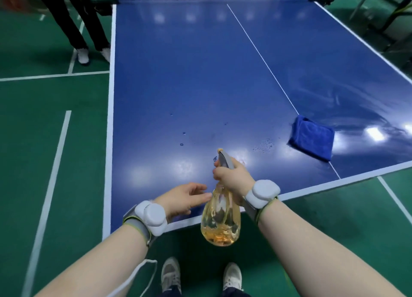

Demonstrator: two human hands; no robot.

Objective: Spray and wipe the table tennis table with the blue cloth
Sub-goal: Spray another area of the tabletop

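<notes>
Head view: spray step; right hand (pixel 231 176) grips spray bottle (pixel 220 221) aimed over table (pixel 189 84), left hand (pixel 185 198) empty, fingers relaxed. Blue cloth (pixel 312 140) lies folded far right, next: squeeze trigger, then fetch it

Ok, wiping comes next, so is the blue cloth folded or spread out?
Folded: the blue cloth lies on the table tennis table as a thick, compact rectangle with layered edges.

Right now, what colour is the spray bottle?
The spray bottle looks see-through orange-yellow, best in the head view.
</notes>
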